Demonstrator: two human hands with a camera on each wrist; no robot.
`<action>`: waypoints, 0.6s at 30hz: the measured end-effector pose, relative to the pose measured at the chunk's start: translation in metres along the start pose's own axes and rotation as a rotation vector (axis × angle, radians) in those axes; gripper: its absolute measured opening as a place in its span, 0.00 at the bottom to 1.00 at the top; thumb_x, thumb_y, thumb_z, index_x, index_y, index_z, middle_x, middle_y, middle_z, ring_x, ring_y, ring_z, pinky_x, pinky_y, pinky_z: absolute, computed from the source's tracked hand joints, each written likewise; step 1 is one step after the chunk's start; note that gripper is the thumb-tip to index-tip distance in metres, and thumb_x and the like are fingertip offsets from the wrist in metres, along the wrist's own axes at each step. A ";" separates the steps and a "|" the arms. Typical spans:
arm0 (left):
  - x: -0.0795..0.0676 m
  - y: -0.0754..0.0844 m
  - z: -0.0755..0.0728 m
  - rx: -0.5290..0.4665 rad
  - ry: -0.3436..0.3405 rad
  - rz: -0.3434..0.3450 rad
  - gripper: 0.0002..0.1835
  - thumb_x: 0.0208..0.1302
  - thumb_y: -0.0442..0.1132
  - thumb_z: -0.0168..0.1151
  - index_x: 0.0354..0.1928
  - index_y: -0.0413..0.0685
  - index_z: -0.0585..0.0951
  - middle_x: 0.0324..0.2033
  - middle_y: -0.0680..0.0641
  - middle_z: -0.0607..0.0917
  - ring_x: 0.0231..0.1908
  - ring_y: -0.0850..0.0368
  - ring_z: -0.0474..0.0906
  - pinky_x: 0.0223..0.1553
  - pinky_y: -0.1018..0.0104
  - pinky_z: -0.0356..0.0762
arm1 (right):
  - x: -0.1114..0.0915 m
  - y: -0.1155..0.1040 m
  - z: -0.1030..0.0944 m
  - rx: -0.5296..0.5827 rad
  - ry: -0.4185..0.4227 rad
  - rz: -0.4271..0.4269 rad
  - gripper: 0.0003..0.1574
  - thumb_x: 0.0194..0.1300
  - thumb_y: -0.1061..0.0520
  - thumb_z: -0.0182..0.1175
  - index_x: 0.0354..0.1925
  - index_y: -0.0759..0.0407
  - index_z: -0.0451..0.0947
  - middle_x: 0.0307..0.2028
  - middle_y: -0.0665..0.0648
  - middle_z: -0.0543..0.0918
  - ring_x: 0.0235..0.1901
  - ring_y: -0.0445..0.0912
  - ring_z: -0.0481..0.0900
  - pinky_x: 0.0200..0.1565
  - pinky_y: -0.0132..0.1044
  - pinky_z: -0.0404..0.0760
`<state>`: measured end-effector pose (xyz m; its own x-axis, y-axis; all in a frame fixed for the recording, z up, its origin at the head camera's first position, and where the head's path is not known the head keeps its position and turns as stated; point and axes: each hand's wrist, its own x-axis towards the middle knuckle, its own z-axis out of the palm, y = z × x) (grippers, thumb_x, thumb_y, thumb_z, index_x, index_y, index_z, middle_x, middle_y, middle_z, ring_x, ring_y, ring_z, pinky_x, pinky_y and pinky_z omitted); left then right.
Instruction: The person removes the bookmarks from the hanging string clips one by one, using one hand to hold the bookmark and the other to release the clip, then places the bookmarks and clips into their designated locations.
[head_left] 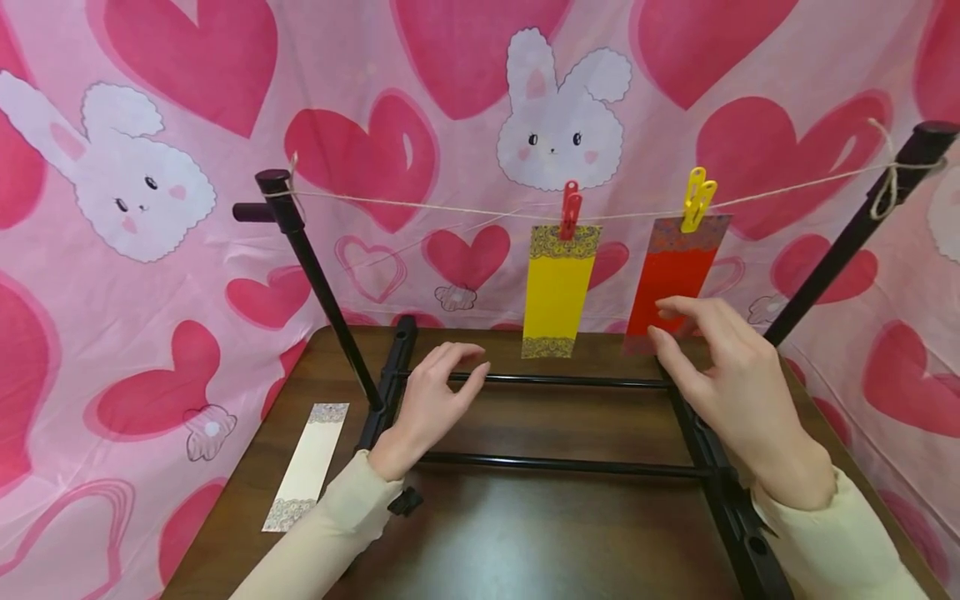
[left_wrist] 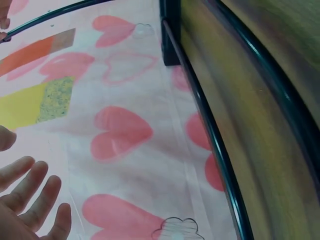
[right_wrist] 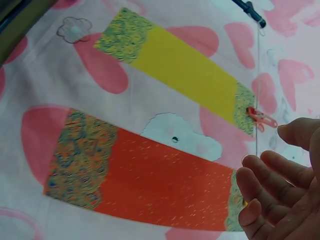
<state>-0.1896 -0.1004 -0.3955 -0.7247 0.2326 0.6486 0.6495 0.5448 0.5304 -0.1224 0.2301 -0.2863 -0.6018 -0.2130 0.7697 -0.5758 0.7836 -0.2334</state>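
A yellow paper strip with patterned ends (head_left: 557, 292) hangs from a string (head_left: 450, 207) by a red clothespin (head_left: 571, 212). To its right a red paper strip (head_left: 667, 279) hangs by a yellow clothespin (head_left: 698, 201). My right hand (head_left: 738, 383) is raised in front of the red strip, thumb and fingers apart, holding nothing; in the right wrist view its fingers overlap that strip's clipped end. My left hand (head_left: 435, 400) hovers left of the yellow strip, fingers loosely bent and nothing in them. A cream strip with patterned ends (head_left: 307, 467) lies on the table at left.
The string runs between two black posts (head_left: 322, 283) of a black frame on the wooden table (head_left: 525, 533). Crossbars (head_left: 570, 464) join the frame's sides low over the tabletop. A pink cloth with hearts and rabbits (head_left: 465, 83) hangs behind.
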 end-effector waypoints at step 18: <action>0.035 0.012 0.016 -0.247 0.026 -0.064 0.14 0.69 0.41 0.71 0.54 0.47 0.85 0.47 0.48 0.88 0.45 0.50 0.83 0.45 0.61 0.81 | 0.042 -0.024 0.000 0.029 0.011 -0.043 0.25 0.64 0.62 0.72 0.58 0.64 0.79 0.45 0.61 0.85 0.33 0.46 0.79 0.38 0.18 0.70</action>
<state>-0.2111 -0.0729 -0.3753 -0.7620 0.1820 0.6215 0.6415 0.3438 0.6858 -0.1337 0.2019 -0.2487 -0.5697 -0.2396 0.7861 -0.6168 0.7568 -0.2164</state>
